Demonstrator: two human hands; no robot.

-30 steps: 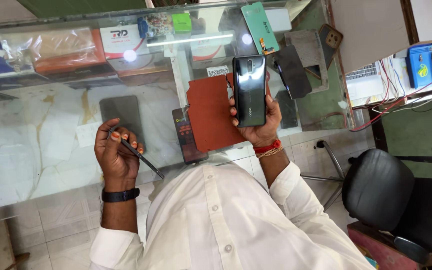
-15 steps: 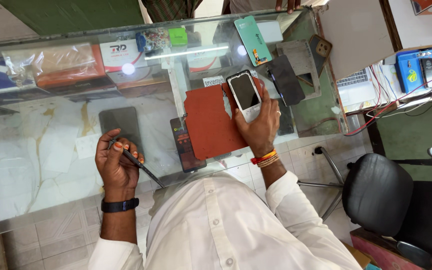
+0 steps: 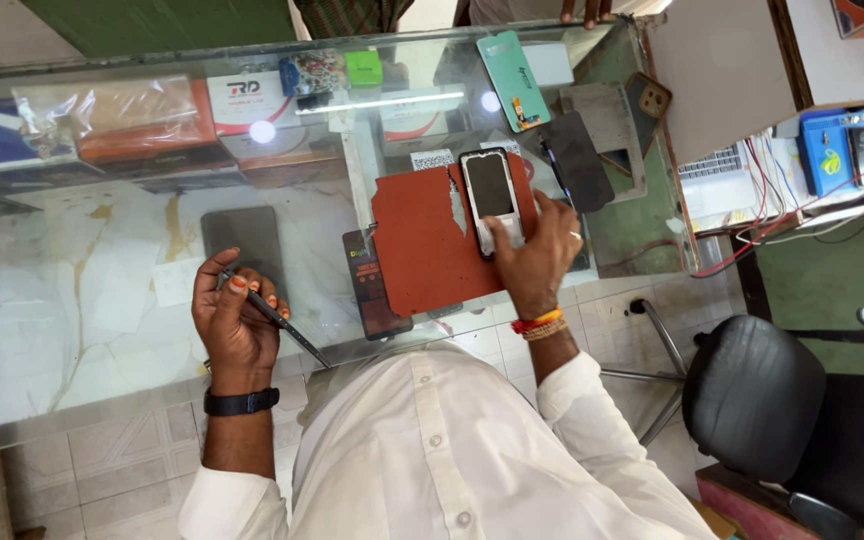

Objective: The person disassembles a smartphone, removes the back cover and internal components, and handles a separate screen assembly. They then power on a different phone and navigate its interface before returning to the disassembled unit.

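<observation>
Phone [image 3: 489,198] lying on the red mat [image 3: 422,245], right hand [image 3: 537,262] fingers pinching its lower end, could slide onto the glass tabletop [image 3: 102,280] while the left hand [image 3: 235,318] fingers grip tweezers [image 3: 277,320].

phone's lower end [image 3: 493,236] hidden under right hand [image 3: 537,262], another person's fingers [image 3: 580,12] cropped at top

A red-brown mat [image 3: 422,240] lies on the glass counter [image 3: 102,290]. The right hand [image 3: 532,265] presses a phone [image 3: 490,200] flat on the mat's right part, fingers [image 3: 552,215] curled along its edge. Left of the mat, the left hand [image 3: 237,320] grips a thin dark tool [image 3: 287,325]. A black chair [image 3: 762,400] stands right of the mat, off the counter.
</observation>
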